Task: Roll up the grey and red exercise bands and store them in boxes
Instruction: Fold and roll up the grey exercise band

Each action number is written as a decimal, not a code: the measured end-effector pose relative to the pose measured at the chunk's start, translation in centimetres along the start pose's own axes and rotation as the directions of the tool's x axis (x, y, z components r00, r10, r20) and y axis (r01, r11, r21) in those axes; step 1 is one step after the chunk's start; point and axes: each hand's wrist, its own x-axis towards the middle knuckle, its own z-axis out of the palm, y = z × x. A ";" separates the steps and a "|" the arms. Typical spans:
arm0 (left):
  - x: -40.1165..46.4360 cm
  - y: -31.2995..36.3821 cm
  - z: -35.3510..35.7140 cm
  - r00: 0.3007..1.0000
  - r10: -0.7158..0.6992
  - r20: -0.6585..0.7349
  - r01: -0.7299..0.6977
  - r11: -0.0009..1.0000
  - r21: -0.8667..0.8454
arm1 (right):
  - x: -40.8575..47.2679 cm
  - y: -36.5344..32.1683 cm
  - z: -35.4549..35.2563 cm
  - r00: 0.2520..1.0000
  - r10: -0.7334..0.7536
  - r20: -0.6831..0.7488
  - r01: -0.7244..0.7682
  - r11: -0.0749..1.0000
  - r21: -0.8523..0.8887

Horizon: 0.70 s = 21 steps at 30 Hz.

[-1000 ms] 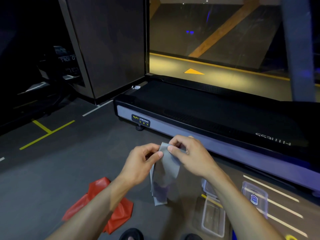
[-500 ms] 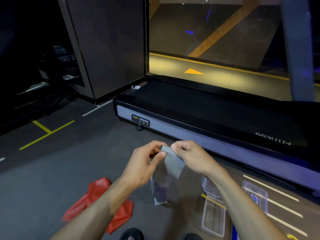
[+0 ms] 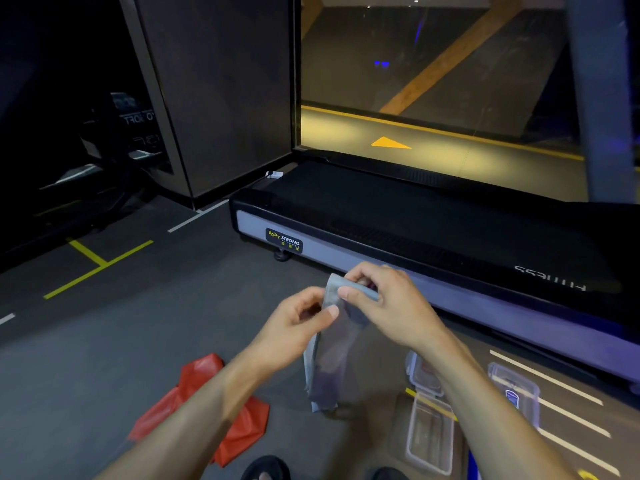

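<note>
**Grey band held at chest height, red band on floor**

While the grey band (image 3: 329, 362) is held up in front of the body, its top edge is pinched by both hands. The left hand (image 3: 294, 323) grips the left side of the folded top between thumb and curled fingers. The right hand (image 3: 388, 303) is curled over the top right corner, thumb pressed against the front of the fold. The top of the band is seen doubled over between the two hands; the rest hangs straight down, lower end near the floor (image 3: 104, 341), contact with it cannot be told.

The red band (image 3: 242, 420) is left crumpled on the floor, lower left, partly hidden by the left forearm. It is well apart from the grey one.

Clear plastic boxes are set on the floor at lower right: one open box (image 3: 429, 434) below the right forearm, a second box (image 3: 424, 375) just behind it, partly covered by the arm, and a third piece with a blue label (image 3: 516, 393) further right, near the white floor lines. Whether that one is a box or a lid cannot be told.

A treadmill (image 3: 415, 230) is seen beyond the hands, side rail marked "BODY STRONG". Two dark shoe tips (image 3: 266, 469) are visible at the bottom edge.
</note>
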 end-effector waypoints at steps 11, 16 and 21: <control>0.3 -0.6 -0.1 0.999 0.047 0.016 -0.049 0.985 0.163 | 0.3 0.5 -1.0 1.000 0.010 0.022 -0.010 1.000 0.014; 0.5 -0.8 -0.4 1.000 0.026 0.013 -0.028 0.989 0.144 | 0.4 0.3 -0.7 0.996 0.031 0.089 -0.033 0.999 0.020; 0.7 -1.0 -0.2 0.998 0.036 -0.058 -0.029 0.993 0.113 | 0.5 0.6 -0.5 0.989 0.063 0.131 -0.074 0.994 0.080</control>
